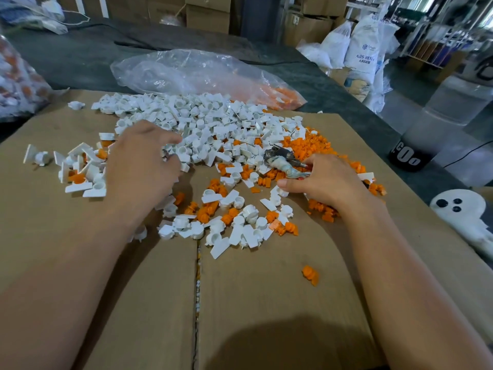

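- Covering the cardboard's (266,303) far half, caps (202,116) and plugs (309,148) are heaped.
- Left hand (144,161) is curled on caps, hold unclear; pliers (282,158) are gripped by right hand (328,180).
- Sacks (360,49) are stacked beyond the right edge.

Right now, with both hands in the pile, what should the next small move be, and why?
Probably close the left hand on one piece from the white caps and bring it toward the tool. Its fingers curl into that pile, and the right hand appears to grip the tool's wrapped handle, with orange pieces right beside it.
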